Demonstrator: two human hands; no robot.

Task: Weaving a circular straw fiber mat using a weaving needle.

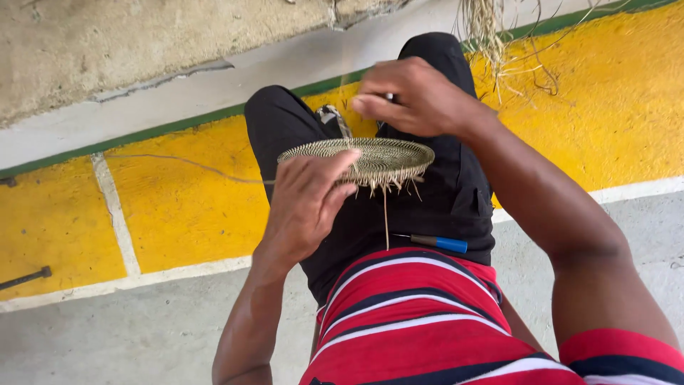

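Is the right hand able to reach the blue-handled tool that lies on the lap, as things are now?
Probably yes. The blue-handled tool lies uncovered on the black shorts, below the round woven straw disc. The right hand is above the disc pinching a strand, so it would first have to let go.

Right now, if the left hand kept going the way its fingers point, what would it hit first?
The left hand already touches the woven disc's near edge, fingers pointing up and away. Past it, the right hand would probably come next, though depth is hard to judge.

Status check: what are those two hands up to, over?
Left hand gripping woven disc. Right hand pinching above it. Blue-handled tool on lap.
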